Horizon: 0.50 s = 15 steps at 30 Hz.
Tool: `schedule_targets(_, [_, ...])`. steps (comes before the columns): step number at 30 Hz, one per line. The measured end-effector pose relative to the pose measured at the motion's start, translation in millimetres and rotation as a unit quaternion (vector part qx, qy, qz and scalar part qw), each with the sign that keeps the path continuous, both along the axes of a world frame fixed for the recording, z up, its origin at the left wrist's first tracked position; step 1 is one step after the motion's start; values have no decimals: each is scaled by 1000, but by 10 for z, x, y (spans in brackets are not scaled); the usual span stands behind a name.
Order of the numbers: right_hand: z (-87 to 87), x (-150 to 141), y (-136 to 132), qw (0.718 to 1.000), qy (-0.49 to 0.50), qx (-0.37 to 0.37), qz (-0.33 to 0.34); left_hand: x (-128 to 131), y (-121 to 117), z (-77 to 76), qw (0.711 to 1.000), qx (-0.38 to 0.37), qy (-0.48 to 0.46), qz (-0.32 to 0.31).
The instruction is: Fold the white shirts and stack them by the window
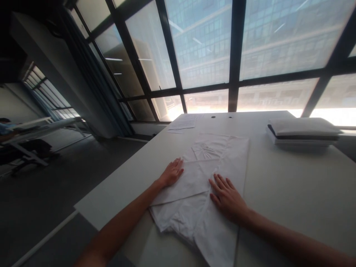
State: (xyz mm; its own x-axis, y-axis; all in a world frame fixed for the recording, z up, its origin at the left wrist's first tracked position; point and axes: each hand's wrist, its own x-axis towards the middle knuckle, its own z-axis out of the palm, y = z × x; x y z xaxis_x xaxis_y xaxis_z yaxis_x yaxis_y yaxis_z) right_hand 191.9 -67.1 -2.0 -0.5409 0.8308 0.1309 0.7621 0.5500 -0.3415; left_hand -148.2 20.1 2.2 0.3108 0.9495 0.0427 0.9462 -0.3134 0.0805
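A white cloth garment (191, 178), partly folded, lies on the white table (278, 193) in front of me. Its layers overlap, with creases near the far end and a rumpled part at the near left. Flat on its left edge rests my left hand (171, 173), fingers stretched out. My right hand (226, 196) lies on the right half of the garment, palm down, with its fingers spread. Neither hand grips anything. What kind of garment it is I cannot make out for certain.
A stack of folded cloths (304, 131), white with a dark layer, sits at the table's right. White paper sheets (182, 123) lie at the far left. Large windows (200, 44) stand behind. In the left background a person (5, 128) is at another table.
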Motion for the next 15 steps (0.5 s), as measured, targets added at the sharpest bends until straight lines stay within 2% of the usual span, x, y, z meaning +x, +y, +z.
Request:
schedule_targets(3, [-19,15,23,1000,-4,3,0,-125,-105,2,996,53,-42,63])
schedule_targets(6, [-36,24,39,1000,-8,8,-5,-137,-76,71,983,87,-110,116])
schedule_targets(9, [-47,26,43,1000,-11,12,-9,-135,-37,155,966,39,-210,146])
schedule_targets(12, [-42,28,41,1000,-9,15,-6,-165,-49,225,932,-39,-319,169])
schedule_targets(15, [-23,32,37,1000,-8,15,-3,-193,-95,280,903,-93,-384,171])
